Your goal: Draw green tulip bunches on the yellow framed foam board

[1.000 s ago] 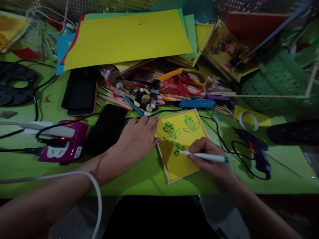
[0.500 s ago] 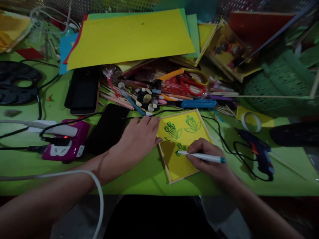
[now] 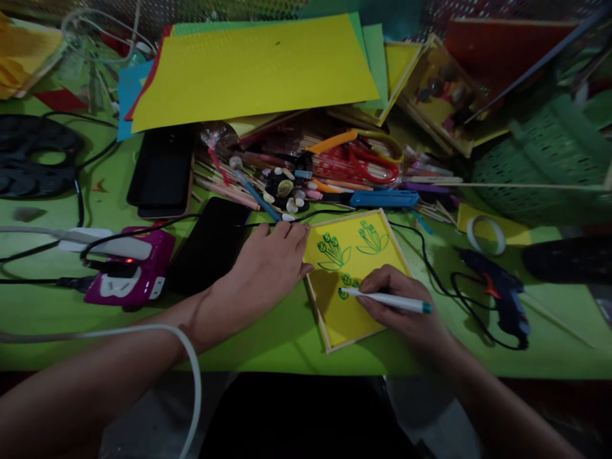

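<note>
Framed yellow panel [image 3: 356, 280], square, edged with a thin pale wooden border, lying flat on the green table cover [image 3: 268, 338] near its front edge; the panel sits turned slightly, one corner toward the viewer. Three green line drawings of plant clusters mark its surface, two near the far edge and a smaller one at centre. Left hand [image 3: 268, 264] rests palm down, fingers together and extended, its fingertips touching the panel's left border; the forearm runs in from the lower left. Right hand [image 3: 404, 309] is closed around a white pen [image 3: 387, 299] with a teal rear end, thumb and fingers pinching the barrel. The pen's long axis lies nearly horizontal across the view, tip pointing left and meeting the smallest drawing, rear end pointing right. Beyond the panel: a black cable [image 3: 430, 268], a blue cutter [image 3: 380, 199], red-handled scissors [image 3: 370, 167], pebbles [image 3: 287, 191] and sticks. A dark glue gun [image 3: 500, 296] lies to the right, a magenta device [image 3: 131, 274] to the left.
</note>
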{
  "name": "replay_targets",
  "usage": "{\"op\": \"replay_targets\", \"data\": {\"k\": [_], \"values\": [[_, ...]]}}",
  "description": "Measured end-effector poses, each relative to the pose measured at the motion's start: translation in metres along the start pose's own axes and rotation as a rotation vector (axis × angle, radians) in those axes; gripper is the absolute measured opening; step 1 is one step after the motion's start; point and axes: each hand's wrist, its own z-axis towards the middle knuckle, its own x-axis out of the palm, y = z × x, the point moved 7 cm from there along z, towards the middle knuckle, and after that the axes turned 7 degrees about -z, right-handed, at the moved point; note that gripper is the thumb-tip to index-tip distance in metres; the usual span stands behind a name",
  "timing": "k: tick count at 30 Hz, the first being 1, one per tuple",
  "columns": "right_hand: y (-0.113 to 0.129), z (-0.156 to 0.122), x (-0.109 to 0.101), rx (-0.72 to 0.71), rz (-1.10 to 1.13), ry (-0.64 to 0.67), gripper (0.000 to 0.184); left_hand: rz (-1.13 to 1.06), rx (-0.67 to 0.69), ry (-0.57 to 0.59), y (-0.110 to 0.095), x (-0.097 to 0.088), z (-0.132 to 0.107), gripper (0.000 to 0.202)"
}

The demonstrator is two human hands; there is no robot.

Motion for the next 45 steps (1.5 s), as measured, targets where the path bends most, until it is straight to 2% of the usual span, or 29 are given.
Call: {"op": "replay_targets", "data": {"k": [15,20,26,31,35,45], "values": [[0.003,0.0,0.001,-0.027,0.024,0.018,0.014,0.008,0.003,0.012,0.0,0.001,0.0,0.057],[-0.007,-0.001,-0.001,0.018,0.207,0.001,0.021,0.029,0.003,0.018,0.0,0.0,-0.001,0.057],[-0.022,-0.004,-0.017,0.049,0.457,-0.168,0.028,0.005,0.0,0.008,0.001,0.0,-0.002,0.056],[-0.036,-0.01,-0.035,0.119,0.539,-0.377,0.026,0.004,-0.007,0.01,0.002,0.0,-0.001,0.056],[-0.034,-0.013,-0.047,0.128,0.586,-0.503,0.025,0.006,-0.028,0.041,0.004,0.001,0.001,0.056],[-0.031,-0.017,-0.061,0.055,0.579,-0.595,0.016,0.025,-0.037,-0.032,0.002,-0.001,0.006,0.053]]}}
